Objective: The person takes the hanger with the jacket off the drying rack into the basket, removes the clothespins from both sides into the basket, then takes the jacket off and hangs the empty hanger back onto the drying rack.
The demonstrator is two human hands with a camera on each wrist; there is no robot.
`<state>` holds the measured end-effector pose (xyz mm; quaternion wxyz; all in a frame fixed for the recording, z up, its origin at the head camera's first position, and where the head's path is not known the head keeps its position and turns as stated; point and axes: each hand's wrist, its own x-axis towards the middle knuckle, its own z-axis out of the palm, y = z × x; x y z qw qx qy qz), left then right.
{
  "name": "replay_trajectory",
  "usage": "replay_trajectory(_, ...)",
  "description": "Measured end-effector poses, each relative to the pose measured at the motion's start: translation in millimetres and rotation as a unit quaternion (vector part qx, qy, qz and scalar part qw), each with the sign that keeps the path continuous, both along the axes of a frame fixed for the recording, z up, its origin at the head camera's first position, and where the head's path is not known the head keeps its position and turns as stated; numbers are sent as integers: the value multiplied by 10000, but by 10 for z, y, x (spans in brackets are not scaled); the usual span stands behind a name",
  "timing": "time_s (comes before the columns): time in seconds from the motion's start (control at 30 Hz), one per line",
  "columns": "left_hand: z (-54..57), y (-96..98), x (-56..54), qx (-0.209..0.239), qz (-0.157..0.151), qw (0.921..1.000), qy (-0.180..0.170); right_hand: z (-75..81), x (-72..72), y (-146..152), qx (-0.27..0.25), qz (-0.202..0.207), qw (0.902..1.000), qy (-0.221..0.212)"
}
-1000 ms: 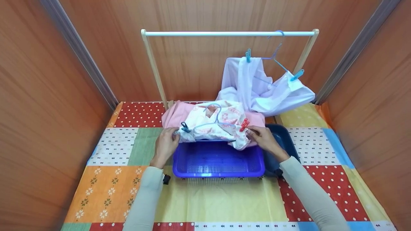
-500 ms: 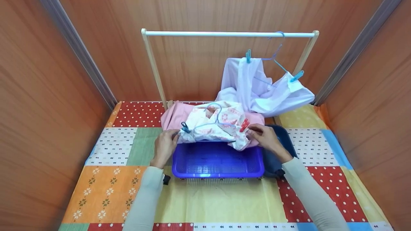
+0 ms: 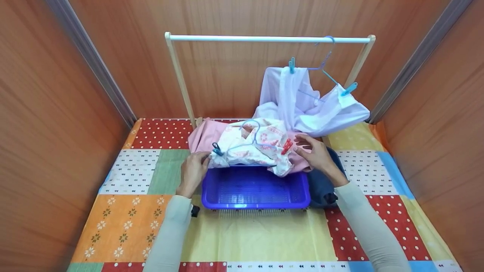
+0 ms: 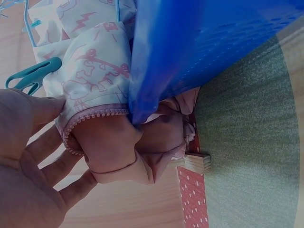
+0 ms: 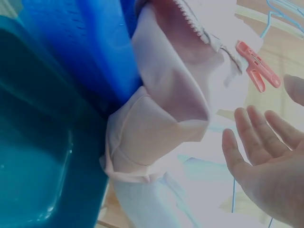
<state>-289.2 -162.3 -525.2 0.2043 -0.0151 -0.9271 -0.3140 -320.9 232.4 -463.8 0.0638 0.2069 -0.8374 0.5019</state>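
A white zip jacket (image 3: 242, 154) with red print and pink cloth lies over the back of the blue-purple basket (image 3: 257, 206). A blue hanger (image 3: 255, 136) rests along its top. A red clothespin (image 3: 286, 146) grips the jacket's right end and a dark teal clothespin (image 4: 35, 76) its left end. My left hand (image 3: 193, 172) pinches the cloth edge beside the teal clothespin, thumb in front and fingers behind. My right hand (image 3: 317, 153), fingers spread and holding nothing, hovers just right of the red clothespin, over the pink cloth (image 5: 147, 128).
Behind stands a rack with a white rail (image 3: 242, 38) and wooden legs. From it a white shirt (image 3: 291, 102) hangs on a blue hanger with two blue clothespins. A dark teal tub (image 3: 321, 185) sits right of the basket. Patchwork cloth (image 3: 264, 238) covers the surface.
My right hand has let go of the jacket's right end near the red clothespin, and its fingers have spread, moving slightly up. My left hand keeps its place.
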Motion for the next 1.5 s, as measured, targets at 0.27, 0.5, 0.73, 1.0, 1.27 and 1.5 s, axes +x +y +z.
replay_trajectory(0.27, -5, -3, 16, -78, -61, 9999, 110, 51, -18, -63, 275, 371, 9988, -175)
replay_trajectory(0.5, -19, -3, 22, -102, -101, 9998, 170, 84, -20, -108, 558, 506, 9972, 21)
replay_trajectory(0.73, -20, -12, 19, -121, -82, 9998, 166, 93, -21, -152, 559, 453, 9973, 159)
replay_trajectory(1.0, -18, -12, 14, -163, -114, 9996, 184, -244, -225, -108, 396, 159, 9980, 470)
replay_trajectory(1.27, -9, -3, 21, -213, -79, 9997, 48, -284, -244, -110, 380, 89, 9957, 843)
replay_trajectory(1.5, 2, -4, 20, -203, -101, 9997, 68, -270, -224, -132, 431, -101, 9920, 1182)
